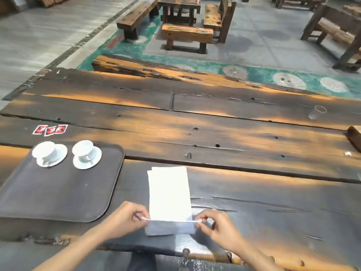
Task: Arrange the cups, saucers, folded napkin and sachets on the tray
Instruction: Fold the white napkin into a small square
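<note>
Low in the middle of the frame, a white napkin (169,194) lay lengthwise on the dark wooden bench (234,133), its near end folded up and over toward the camera. The left hand (125,220) pinched the left corner of that fold between thumb and fingertips, and the right hand (216,225) pinched the right corner the same way, so the fold line ran straight between them. The turned-over flap looked grey in shadow below the fold.

At the lower left sat a dark brown tray (58,192), just beside the napkin but not touching it. Two white cups stood on saucers near the tray's far edge: the left cup (46,148) on its saucer (58,156), and the right cup (83,147) on its saucer (93,159). Beyond the tray, on the bare bench at the left, three red sachets (50,130) lay in a row. A clear plastic cup (317,112) stood far off at the right.
</note>
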`<state>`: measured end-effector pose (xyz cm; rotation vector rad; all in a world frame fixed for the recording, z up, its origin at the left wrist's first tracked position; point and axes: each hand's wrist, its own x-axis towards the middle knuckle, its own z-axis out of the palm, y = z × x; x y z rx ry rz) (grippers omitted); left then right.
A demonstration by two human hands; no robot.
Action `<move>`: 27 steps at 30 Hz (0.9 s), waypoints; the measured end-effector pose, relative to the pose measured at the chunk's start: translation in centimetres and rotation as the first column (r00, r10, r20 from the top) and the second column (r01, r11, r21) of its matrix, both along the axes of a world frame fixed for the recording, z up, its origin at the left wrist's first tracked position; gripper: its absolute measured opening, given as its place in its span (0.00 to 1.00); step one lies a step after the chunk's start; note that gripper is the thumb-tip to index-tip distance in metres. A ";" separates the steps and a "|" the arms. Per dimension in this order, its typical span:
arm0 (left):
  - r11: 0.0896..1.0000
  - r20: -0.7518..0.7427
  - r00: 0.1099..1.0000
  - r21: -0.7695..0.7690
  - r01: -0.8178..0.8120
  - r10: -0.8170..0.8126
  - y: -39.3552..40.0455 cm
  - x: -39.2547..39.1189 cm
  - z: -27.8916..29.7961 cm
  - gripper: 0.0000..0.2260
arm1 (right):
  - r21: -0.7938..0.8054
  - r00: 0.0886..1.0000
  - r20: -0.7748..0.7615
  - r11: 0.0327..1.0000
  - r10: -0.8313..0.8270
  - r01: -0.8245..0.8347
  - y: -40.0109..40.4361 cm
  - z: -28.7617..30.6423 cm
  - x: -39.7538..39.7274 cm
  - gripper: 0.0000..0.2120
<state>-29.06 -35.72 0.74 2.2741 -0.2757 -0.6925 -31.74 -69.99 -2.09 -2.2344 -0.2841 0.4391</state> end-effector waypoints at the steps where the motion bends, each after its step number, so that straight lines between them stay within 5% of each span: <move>1: 1.000 0.008 1.000 -0.006 -0.024 0.024 0.1 0.2 -0.1 0.03 | 0.016 1.000 -0.011 0.999 -0.028 0.028 0.0 0.1 0.3 0.05; 9: 0.938 0.058 0.946 -0.160 -0.306 0.319 -0.4 7.6 -1.3 0.02 | 0.116 0.960 -0.031 0.953 -0.279 0.281 2.0 0.5 9.3 0.08; 27: 0.903 -0.028 0.902 -0.014 -0.430 0.430 0.0 16.2 -12.7 0.07 | 0.008 0.800 -0.307 0.839 -0.516 0.544 6.4 -11.1 19.7 0.06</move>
